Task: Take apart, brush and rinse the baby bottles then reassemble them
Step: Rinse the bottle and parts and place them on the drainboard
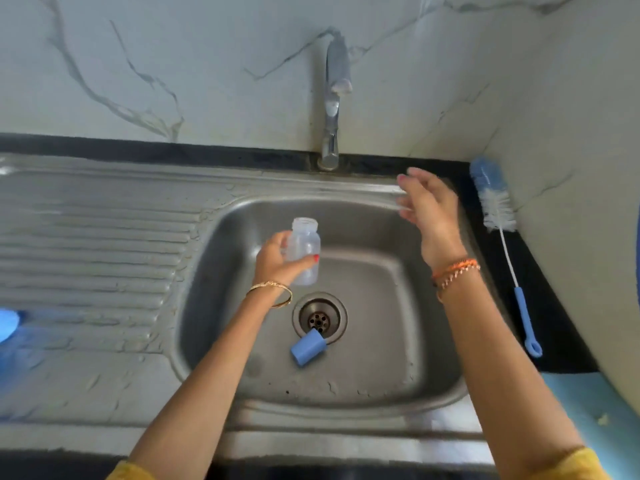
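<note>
My left hand (277, 259) grips a clear baby bottle (306, 242) upright over the sink basin, its neck bare and uncapped. A blue cap (308, 348) lies on its side in the basin, against the drain (319, 317). My right hand (427, 209) hovers above the sink's far right rim, fingers loosely spread and blurred, holding nothing. A blue-and-white bottle brush (498, 216) lies on the black counter to the right of the sink, an arm's width from my right hand.
The steel sink (398, 375) has a ribbed draining board (97, 244) on its left. A chrome tap (332, 109) stands behind the basin, with no water running. A blue object (8, 323) shows at the left edge. Marble-patterned walls close in behind and on the right.
</note>
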A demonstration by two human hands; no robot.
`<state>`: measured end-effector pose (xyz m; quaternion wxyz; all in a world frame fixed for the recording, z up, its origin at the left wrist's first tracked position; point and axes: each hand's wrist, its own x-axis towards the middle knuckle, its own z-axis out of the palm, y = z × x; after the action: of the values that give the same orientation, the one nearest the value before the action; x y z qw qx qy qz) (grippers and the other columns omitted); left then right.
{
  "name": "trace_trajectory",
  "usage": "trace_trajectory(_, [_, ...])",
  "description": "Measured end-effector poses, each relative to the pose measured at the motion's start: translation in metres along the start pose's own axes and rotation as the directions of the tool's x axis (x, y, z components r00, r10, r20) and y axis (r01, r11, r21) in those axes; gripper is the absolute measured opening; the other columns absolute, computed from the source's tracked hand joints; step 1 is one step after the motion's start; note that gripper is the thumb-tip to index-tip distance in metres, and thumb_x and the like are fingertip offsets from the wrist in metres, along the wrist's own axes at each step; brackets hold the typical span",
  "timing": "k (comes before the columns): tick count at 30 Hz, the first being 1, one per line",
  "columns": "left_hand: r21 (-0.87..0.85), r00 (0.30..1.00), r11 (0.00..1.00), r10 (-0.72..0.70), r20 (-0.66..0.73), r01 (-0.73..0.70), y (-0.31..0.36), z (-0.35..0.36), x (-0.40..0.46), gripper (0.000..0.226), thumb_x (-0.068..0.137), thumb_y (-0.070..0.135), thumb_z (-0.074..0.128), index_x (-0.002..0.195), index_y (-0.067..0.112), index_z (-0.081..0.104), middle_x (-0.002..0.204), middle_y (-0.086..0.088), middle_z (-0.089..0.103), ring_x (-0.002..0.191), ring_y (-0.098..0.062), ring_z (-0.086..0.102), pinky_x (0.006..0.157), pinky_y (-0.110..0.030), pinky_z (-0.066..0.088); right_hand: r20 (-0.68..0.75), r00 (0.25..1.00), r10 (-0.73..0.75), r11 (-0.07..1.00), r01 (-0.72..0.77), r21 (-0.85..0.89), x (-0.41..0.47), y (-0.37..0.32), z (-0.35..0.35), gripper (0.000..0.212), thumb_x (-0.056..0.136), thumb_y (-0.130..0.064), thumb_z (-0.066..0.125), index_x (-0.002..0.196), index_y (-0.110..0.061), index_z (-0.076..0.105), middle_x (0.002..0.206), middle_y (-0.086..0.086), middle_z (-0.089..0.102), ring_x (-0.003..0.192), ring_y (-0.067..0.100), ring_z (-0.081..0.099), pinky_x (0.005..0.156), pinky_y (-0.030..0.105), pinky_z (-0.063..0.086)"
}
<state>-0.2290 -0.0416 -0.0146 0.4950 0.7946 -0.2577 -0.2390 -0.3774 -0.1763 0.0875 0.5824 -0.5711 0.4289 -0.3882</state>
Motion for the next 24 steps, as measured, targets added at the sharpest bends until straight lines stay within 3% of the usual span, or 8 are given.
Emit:
trace_trajectory(4, [-0.101, 0.993, 0.989, 0.102, -0.05, -0.107, 0.032, 0.005, 0.02, 0.052, 0.064, 0.014, 0.083, 0.108, 0.019, 0.056, 0.113, -0.009, 0.06, 0.095, -0.021, 0.061, 0.074, -0.023, 0.048, 0.322, 0.879, 0.351, 0.856, -0.441, 0.271, 0.064, -0.003, 0.049, 0.026, 0.091, -0.028, 0.057, 0.104, -0.006, 0.053, 0.089, 0.01, 0.056, 0.072, 0.018, 0.055, 0.061, 0.025, 0.05])
trace_trajectory(7, [-0.131, 0.992, 0.985, 0.104, -0.07, -0.113, 0.04, 0.011, 0.034, 0.056, 0.063, 0.011, 0.083, 0.109, 0.022, 0.054, 0.112, -0.003, 0.06, 0.098, -0.021, 0.06, 0.081, -0.029, 0.05, 0.411, 0.776, 0.478, 0.731, -0.611, 0.304, 0.103, 0.019, 0.083, 0.05, 0.092, -0.027, 0.056, 0.128, 0.005, 0.041, 0.109, 0.021, 0.053, 0.097, 0.028, 0.057, 0.075, 0.031, 0.051])
trace_trajectory(9, [-0.185, 0.995, 0.979, 0.076, -0.063, -0.087, 0.039, 0.016, 0.041, 0.053, 0.063, 0.009, 0.083, 0.104, 0.025, 0.052, 0.103, 0.003, 0.061, 0.098, -0.021, 0.06, 0.084, -0.032, 0.051, 0.449, 0.732, 0.512, 0.642, -0.674, 0.366, 0.12, 0.032, 0.099, 0.058, 0.091, -0.029, 0.058, 0.131, 0.008, 0.037, 0.127, 0.024, 0.048, 0.117, 0.033, 0.051, 0.089, 0.035, 0.047])
trace_trajectory(12, [-0.217, 0.997, 0.974, 0.057, -0.05, -0.067, 0.034, 0.022, 0.054, 0.053, 0.063, 0.006, 0.083, 0.103, 0.026, 0.053, 0.098, 0.006, 0.063, 0.098, -0.022, 0.062, 0.084, -0.031, 0.052, 0.519, 0.723, 0.456, 0.49, -0.691, 0.532, 0.137, 0.039, 0.116, 0.031, 0.089, -0.023, 0.061, 0.105, 0.003, 0.054, 0.107, 0.018, 0.054, 0.113, 0.028, 0.053, 0.086, 0.038, 0.052])
trace_trajectory(14, [-0.208, 0.996, 0.974, 0.076, -0.051, -0.085, 0.033, 0.023, 0.06, 0.055, 0.062, 0.006, 0.083, 0.105, 0.025, 0.053, 0.102, 0.001, 0.064, 0.099, -0.022, 0.061, 0.084, -0.031, 0.052, 0.504, 0.747, 0.434, 0.45, -0.664, 0.597, 0.142, 0.039, 0.122, 0.012, 0.088, -0.012, 0.06, 0.086, -0.001, 0.056, 0.093, 0.015, 0.054, 0.113, 0.027, 0.053, 0.08, 0.037, 0.054])
trace_trajectory(16, [-0.201, 0.995, 0.975, 0.08, -0.057, -0.09, 0.032, 0.025, 0.064, 0.056, 0.061, 0.006, 0.084, 0.104, 0.025, 0.053, 0.105, -0.001, 0.064, 0.098, -0.022, 0.061, 0.083, -0.03, 0.052, 0.479, 0.755, 0.447, 0.449, -0.653, 0.609, 0.144, 0.039, 0.123, 0.01, 0.087, -0.008, 0.06, 0.081, -0.001, 0.056, 0.088, 0.015, 0.054, 0.108, 0.028, 0.054, 0.071, 0.035, 0.057])
trace_trajectory(20, [-0.243, 0.996, 0.968, 0.05, -0.069, -0.066, 0.03, 0.03, 0.061, 0.057, 0.06, 0.005, 0.085, 0.101, 0.026, 0.053, 0.104, -0.005, 0.065, 0.097, -0.025, 0.062, 0.079, -0.029, 0.053, 0.45, 0.767, 0.458, 0.476, -0.639, 0.605, 0.143, 0.037, 0.124, 0.011, 0.086, -0.006, 0.061, 0.077, -0.001, 0.056, 0.078, 0.014, 0.052, 0.091, 0.025, 0.057, 0.089, 0.037, 0.05])
trace_trajectory(24, [-0.25, 0.996, 0.966, 0.054, -0.072, -0.07, 0.031, 0.031, 0.06, 0.058, 0.059, 0.007, 0.085, 0.103, 0.025, 0.052, 0.104, -0.005, 0.064, 0.096, -0.025, 0.061, 0.076, -0.025, 0.052, 0.408, 0.789, 0.46, 0.554, -0.614, 0.563, 0.141, 0.035, 0.126, 0.01, 0.087, -0.004, 0.06, 0.077, -0.002, 0.057, 0.074, 0.011, 0.051, 0.073, 0.018, 0.053, 0.089, 0.036, 0.049])
